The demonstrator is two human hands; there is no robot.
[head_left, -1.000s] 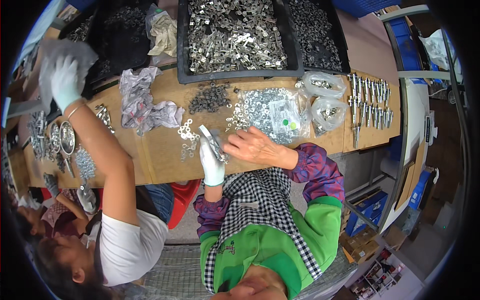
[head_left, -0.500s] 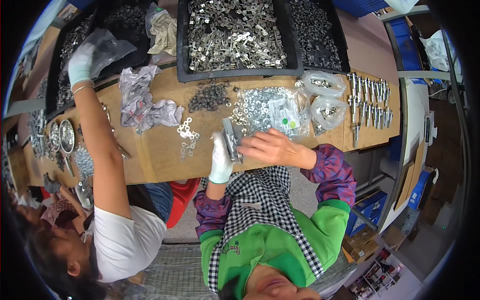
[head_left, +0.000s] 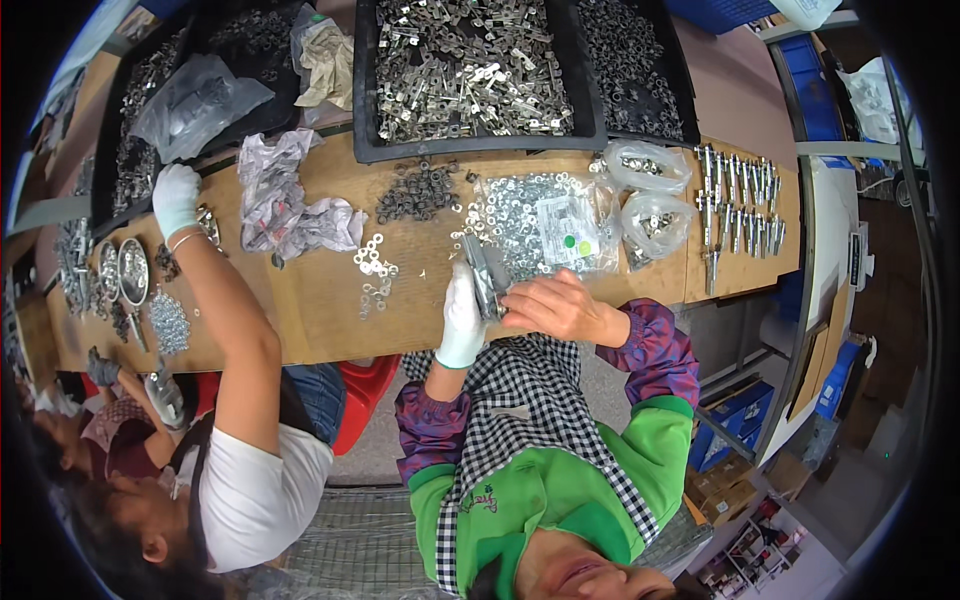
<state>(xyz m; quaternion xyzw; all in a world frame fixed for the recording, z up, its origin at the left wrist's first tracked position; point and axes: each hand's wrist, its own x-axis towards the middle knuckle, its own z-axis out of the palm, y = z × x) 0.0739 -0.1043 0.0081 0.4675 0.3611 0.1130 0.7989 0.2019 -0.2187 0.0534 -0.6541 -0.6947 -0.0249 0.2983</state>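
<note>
My gloved left hand (head_left: pixel 461 318) grips the metal part (head_left: pixel 487 283) upright so my bare right hand (head_left: pixel 553 306) can pinch its lower end, washers (head_left: pixel 530 215) close by.

Three black trays (head_left: pixel 365 90) (full), two clear bags (head_left: pixel 648 165).

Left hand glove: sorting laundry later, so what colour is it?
White, on the left hand gripping a grey metal part; head view.

I see hardware assembly workshop: long wooden bench (head_left: pixel 330 320), black trays (head_left: pixel 365 120) heaped with metal parts, bagged washers (head_left: pixel 540 215), bolts in rows (head_left: pixel 735 200), gloved workers sorting.
</note>
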